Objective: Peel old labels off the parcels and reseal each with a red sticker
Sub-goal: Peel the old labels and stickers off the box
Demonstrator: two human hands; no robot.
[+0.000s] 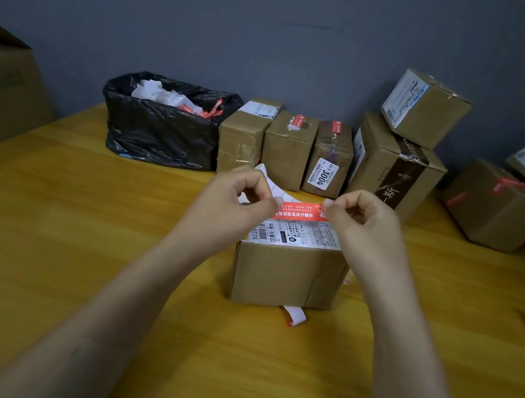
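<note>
Wood table (74, 236); both hands pinch red sticker (301, 210) over parcel (287, 272); label (297, 234) partly hidden, print unreadable.

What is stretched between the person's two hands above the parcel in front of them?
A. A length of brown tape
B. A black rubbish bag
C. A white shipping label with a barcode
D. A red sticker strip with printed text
D: the left hand and the right hand each pinch an end of a red sticker strip held over the parcel, whose white label is on its top.
</note>
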